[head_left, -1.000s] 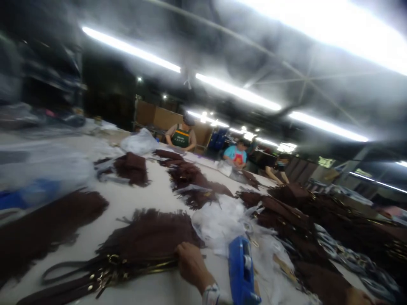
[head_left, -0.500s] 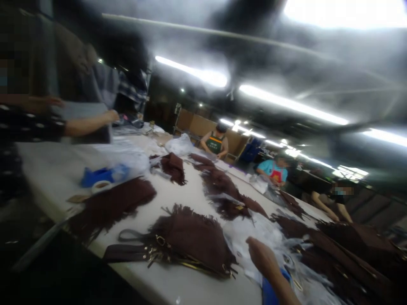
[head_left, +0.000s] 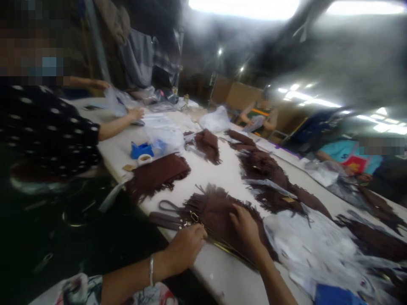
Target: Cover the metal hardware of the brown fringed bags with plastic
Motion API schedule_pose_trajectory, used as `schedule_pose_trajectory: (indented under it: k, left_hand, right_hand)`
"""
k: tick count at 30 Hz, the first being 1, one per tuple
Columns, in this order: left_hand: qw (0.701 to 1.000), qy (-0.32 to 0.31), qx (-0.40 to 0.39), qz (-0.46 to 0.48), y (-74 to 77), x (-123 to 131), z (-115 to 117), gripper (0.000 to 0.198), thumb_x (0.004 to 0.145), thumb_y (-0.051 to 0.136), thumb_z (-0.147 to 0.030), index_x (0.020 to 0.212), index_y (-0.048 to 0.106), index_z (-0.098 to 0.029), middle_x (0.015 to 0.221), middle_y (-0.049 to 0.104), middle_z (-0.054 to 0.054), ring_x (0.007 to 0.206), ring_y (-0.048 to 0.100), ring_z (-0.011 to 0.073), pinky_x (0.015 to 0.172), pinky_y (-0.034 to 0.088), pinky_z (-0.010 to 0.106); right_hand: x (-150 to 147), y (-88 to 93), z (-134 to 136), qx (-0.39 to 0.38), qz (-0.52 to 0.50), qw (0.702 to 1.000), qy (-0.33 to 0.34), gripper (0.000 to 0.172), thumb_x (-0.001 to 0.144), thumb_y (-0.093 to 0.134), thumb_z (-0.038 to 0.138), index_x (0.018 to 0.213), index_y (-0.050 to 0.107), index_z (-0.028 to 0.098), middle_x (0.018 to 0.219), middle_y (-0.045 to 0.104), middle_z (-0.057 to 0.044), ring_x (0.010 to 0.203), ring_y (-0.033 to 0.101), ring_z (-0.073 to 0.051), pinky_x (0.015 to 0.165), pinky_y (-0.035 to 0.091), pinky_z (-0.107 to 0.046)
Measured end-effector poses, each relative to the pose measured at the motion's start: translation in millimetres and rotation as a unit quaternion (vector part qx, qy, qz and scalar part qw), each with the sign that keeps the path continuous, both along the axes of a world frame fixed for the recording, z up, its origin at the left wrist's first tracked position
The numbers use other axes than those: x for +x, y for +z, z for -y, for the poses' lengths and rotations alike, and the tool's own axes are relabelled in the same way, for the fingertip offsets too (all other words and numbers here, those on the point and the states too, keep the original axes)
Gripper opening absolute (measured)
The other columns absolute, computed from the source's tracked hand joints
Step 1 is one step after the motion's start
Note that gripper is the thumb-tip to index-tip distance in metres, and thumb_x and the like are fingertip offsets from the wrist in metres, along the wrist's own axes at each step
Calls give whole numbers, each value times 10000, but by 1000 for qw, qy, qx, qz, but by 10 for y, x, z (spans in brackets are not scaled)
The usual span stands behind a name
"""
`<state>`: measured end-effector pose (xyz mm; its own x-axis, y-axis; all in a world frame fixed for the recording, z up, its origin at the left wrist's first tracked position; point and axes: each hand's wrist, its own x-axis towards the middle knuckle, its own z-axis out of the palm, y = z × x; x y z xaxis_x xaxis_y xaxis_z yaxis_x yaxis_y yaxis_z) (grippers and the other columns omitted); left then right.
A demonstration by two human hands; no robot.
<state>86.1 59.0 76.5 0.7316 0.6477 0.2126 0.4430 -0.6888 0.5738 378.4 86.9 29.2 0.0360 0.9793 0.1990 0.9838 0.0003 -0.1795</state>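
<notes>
Overhead lights glare white above a dark floor, with soft blur throughout.

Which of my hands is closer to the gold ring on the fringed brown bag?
Left. Your left hand is just below the gold ring in the picture; your right hand is farther off to its right, over the fringed brown bag.

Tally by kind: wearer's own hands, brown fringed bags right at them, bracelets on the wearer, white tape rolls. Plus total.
Hands: 2 (left hand, right hand)
Brown fringed bag: 1
Bracelet: 1
White tape roll: 1
Total: 5
</notes>
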Motion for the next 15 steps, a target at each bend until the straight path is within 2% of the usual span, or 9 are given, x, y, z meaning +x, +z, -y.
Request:
schedule_pose_trajectory:
  k: [1,3,6,8,11,15]
  left_hand:
    - [998,57,12,-2,-123,-75,-136,230,929,403,-93,1055,577,-174,1056,608,75,1014,562,203,928,463,338]
    - [994,109,12,-2,-330,-169,-349,321,901,426,-53,1181,531,-171,1175,578,78,1122,512,210,1016,414,364]
    - [995,93,28,-33,-528,-145,-561,433,871,461,-32,1280,481,-172,1264,544,82,1191,458,220,1044,384,380]
    - [994,73,41,-70,-580,-65,-658,355,873,485,-55,1206,534,-168,1197,570,86,1158,467,233,994,407,390]
    - [987,73,76,-121,-528,31,-752,146,898,490,-113,984,597,-163,1035,593,93,1063,492,257,915,418,416]
    - [979,66,111,-155,-218,1,-755,113,901,479,-125,872,585,-154,919,600,101,959,517,269,897,395,445]
  right_hand:
    - [-55,-40,-89,1,0,1000,8,426,937,443,340,1330,493,182,1323,577,-107,1228,519,-232,1017,405,-354]
    - [-119,-109,-236,-3,2,1000,17,462,918,502,343,1345,477,169,1297,582,-130,1212,519,-263,1012,398,-386]
    - [-137,-152,-363,-9,8,1000,17,424,890,559,316,1286,529,167,1158,630,-137,1082,572,-277,941,423,-392]
    - [-122,-130,-390,-5,11,1000,13,333,888,555,278,1202,580,173,1078,641,-125,1023,580,-267,908,424,-373]
    - [-86,-44,-357,9,3,1000,9,229,915,491,241,1103,617,202,1023,647,-86,982,585,-231,870,424,-326]
    - [-30,101,-232,30,-18,999,-12,292,961,390,270,1157,600,216,1040,656,-69,945,601,-208,827,433,-305]
